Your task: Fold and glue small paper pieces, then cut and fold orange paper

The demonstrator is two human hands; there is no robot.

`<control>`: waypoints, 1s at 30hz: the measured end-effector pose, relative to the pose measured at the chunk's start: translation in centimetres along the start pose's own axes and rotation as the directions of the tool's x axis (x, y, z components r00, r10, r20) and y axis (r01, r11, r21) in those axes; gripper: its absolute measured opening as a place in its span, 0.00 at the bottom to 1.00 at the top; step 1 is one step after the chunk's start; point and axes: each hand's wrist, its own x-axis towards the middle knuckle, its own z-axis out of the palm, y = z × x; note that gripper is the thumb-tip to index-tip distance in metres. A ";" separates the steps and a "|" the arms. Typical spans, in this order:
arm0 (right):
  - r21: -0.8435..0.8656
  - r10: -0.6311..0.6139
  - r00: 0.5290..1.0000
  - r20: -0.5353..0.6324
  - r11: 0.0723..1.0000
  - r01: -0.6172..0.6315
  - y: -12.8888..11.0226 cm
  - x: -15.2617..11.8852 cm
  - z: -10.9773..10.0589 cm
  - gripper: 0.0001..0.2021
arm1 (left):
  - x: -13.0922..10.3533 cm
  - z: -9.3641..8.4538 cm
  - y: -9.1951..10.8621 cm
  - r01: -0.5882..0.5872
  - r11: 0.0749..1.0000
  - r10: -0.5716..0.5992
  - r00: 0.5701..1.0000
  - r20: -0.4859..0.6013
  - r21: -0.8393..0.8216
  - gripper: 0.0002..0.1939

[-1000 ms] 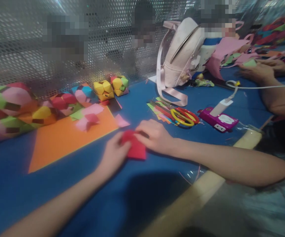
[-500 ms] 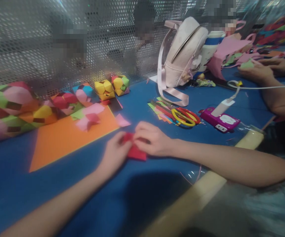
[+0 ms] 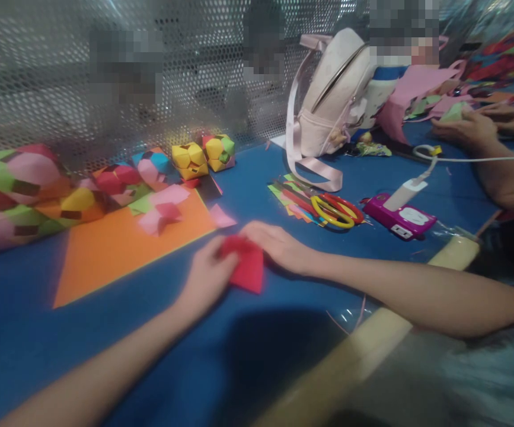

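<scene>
A small square of red folded paper (image 3: 248, 268) is held just above the blue table (image 3: 159, 350), near the middle. My left hand (image 3: 210, 264) pinches its left side, thumb on top and fingers behind. At the far right edge of the paper, my right hand (image 3: 277, 246) has its fingers stretched behind it, and their tips are partly hidden by the paper. An orange sheet (image 3: 114, 255) lies to the left, with pink and red folded pieces (image 3: 161, 216) on it. Beyond my hands is a small pink paper piece (image 3: 222, 217).
Folded paper blocks (image 3: 21, 184) line the left back. Scissors (image 3: 334, 210) rest on coloured paper strips, beside a purple device (image 3: 399, 216) with a white plug. A pale backpack (image 3: 332, 95) stands behind. Another person's hands (image 3: 465, 130) hold green paper at right.
My right hand has moved off the top of the red paper to its far right edge, its fingers straightening. More of the paper shows. My left hand keeps its pinch.
</scene>
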 end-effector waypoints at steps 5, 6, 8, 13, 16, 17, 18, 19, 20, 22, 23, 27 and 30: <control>-0.017 0.030 0.999 0.013 0.999 -0.030 0.0 0.1 0.0 0.10 | 0.0 0.0 0.0 0.008 0.999 -0.008 1.000 -0.007 0.041 0.03; -0.019 0.034 0.999 0.022 0.999 -0.034 0.0 0.2 0.0 0.09 | 0.0 0.1 0.1 0.010 0.999 -0.010 1.000 -0.015 0.046 0.03; -0.013 0.036 0.999 0.031 0.999 -0.036 0.0 0.2 0.1 0.09 | -0.1 0.1 0.2 0.013 0.999 -0.012 1.000 -0.023 0.050 0.05; -0.010 0.042 0.999 0.020 0.999 -0.041 0.0 0.3 0.2 0.08 | -0.1 0.1 0.4 0.015 0.998 -0.014 1.000 -0.009 0.055 0.07; -0.024 0.048 0.999 0.013 0.999 -0.047 0.1 0.3 0.2 0.07 | -0.1 0.0 0.4 0.015 0.998 -0.014 1.000 -0.004 0.053 0.07; -0.028 0.050 0.999 0.012 0.998 -0.049 0.1 0.3 0.3 0.07 | -0.1 0.0 0.4 0.014 0.998 -0.014 1.000 -0.002 0.054 0.07; -0.032 0.053 0.999 0.013 0.998 -0.053 0.1 0.3 0.3 0.07 | -0.2 0.0 0.4 0.013 0.998 -0.013 1.000 -0.003 0.055 0.07; -0.032 0.056 0.998 0.017 0.998 -0.055 0.0 0.2 0.3 0.08 | -0.2 0.0 0.4 0.012 0.998 -0.012 1.000 -0.003 0.056 0.07; -0.026 0.054 0.998 0.018 0.998 -0.054 0.0 0.2 0.2 0.09 | -0.2 0.0 0.4 0.010 0.998 -0.010 1.000 -0.004 0.056 0.06; -0.007 0.043 0.999 0.010 0.999 -0.043 0.0 0.2 0.2 0.12 | -0.2 0.1 0.3 0.003 0.999 -0.003 1.000 -0.001 0.053 0.05; -0.001 0.037 0.999 0.005 0.999 -0.037 -0.1 0.2 0.1 0.14 | -0.2 0.1 0.3 -0.002 0.999 0.002 1.000 0.002 0.053 0.04; -0.048 0.035 0.999 0.003 0.998 -0.035 -0.1 0.2 0.1 0.11 | -0.1 0.0 0.3 -0.015 0.998 0.015 1.000 0.003 0.064 0.03; -0.088 0.028 1.000 0.004 0.996 -0.028 0.0 0.2 0.1 0.09 | -0.1 0.0 0.2 -0.006 0.999 0.005 1.000 0.010 0.051 0.03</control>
